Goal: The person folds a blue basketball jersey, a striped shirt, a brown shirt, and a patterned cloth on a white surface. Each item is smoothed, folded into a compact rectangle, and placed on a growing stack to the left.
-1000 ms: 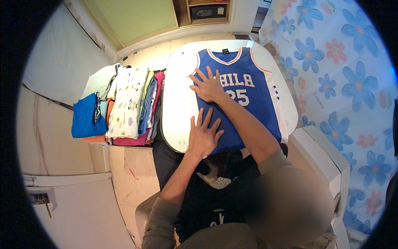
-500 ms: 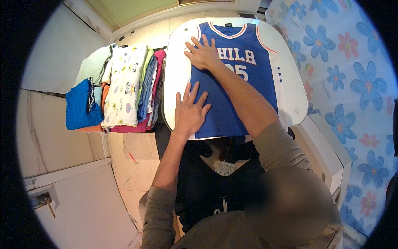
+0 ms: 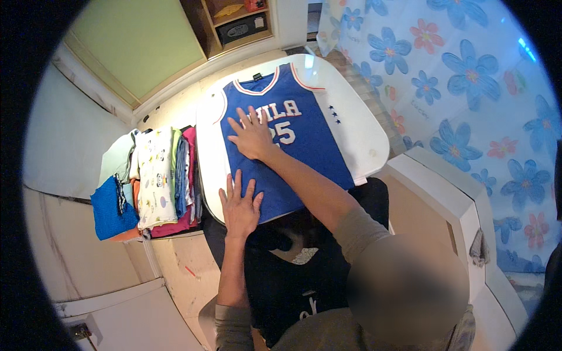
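A blue sleeveless jersey (image 3: 310, 158) with white lettering and red-and-white trim lies spread out flat, its neck at the far end, on a white table (image 3: 363, 131). My right hand (image 3: 253, 137) rests open on its chest, fingers spread and hiding part of the lettering. At the jersey's lower left edge, my left hand (image 3: 240, 212) also lies open, palm down, fingers stretched toward the far side. Neither hand grips the cloth.
To the left stands a stack of folded clothes (image 3: 157, 181), with a blue folded piece (image 3: 113, 207) at its side. A flowered curtain (image 3: 468, 88) hangs at the right, beside a white cabinet-like piece (image 3: 433, 181). Open shelves (image 3: 240, 26) are at the far side.
The view has turned and shifted, so the table sits lower and further left. My right hand has slid from near the left armhole down the jersey's chest. Both hands stay flat.
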`<state>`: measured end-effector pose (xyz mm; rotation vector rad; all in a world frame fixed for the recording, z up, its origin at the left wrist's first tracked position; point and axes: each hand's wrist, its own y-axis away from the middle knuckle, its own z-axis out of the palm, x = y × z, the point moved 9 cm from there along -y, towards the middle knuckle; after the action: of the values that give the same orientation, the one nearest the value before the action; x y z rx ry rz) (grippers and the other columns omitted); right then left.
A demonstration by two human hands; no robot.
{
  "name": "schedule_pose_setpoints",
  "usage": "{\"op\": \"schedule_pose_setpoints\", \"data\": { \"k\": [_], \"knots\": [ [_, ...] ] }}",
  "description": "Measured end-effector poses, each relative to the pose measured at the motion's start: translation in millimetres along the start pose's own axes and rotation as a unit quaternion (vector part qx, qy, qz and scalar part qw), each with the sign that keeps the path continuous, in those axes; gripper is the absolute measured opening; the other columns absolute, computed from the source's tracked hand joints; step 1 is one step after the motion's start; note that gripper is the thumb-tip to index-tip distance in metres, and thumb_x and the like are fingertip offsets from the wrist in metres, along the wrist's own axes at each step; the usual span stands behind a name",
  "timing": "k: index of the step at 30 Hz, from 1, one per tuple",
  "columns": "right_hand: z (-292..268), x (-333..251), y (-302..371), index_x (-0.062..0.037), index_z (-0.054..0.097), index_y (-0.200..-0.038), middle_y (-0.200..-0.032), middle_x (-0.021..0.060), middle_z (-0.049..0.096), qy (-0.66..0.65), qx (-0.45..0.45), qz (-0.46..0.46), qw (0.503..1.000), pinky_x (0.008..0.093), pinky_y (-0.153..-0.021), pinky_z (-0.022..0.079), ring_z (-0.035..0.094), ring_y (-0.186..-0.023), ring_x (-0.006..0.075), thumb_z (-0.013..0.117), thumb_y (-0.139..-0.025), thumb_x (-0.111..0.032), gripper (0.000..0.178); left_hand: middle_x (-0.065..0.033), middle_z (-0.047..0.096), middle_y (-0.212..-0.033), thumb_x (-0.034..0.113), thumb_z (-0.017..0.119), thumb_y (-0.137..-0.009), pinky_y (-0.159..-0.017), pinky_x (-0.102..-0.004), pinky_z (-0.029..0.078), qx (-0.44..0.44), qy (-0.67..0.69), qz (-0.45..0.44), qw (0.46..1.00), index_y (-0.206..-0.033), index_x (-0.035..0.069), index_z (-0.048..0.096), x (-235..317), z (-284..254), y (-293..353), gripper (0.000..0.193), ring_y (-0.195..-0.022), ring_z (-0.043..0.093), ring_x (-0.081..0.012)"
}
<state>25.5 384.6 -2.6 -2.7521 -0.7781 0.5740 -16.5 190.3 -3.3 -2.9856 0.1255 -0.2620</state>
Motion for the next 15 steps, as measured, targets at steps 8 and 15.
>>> {"op": "schedule_pose_setpoints", "data": {
  "k": [8, 15],
  "knots": [
    [-77, 139, 129, -0.0146, 0.041, -0.157, -0.168, 0.0132, 0.026, 0.077, -0.023, 0.193, 0.978, 0.0688, -0.12, 0.004, 0.016, -0.156, 0.0377, 0.037, -0.105, -0.056, 0.067, -0.0136, 0.029, -0.166, 0.047, 0.046, -0.106, -0.121, -0.0638, 0.018, -0.013, -0.019, -0.013, 1.0, -0.143, 0.015, 0.06, -1, 5, 0, 0.051, -0.154, 0.021, -0.0399],
    [-125, 201, 198, -0.0131, 0.046, -0.153, -0.165, 0.0118, 0.032, 0.152, 0.038, 0.281, 0.947, 0.0727, -0.117, 0.01, 0.019, -0.154, 0.0423, 0.041, -0.103, -0.058, 0.068, -0.0136, 0.029, -0.166, 0.049, 0.044, -0.106, -0.123, -0.0632, 0.016, -0.022, -0.01, -0.016, 1.0, -0.144, 0.017, 0.06, 3, 6, -1, 0.053, -0.155, 0.019, -0.0403]
  ]
}}
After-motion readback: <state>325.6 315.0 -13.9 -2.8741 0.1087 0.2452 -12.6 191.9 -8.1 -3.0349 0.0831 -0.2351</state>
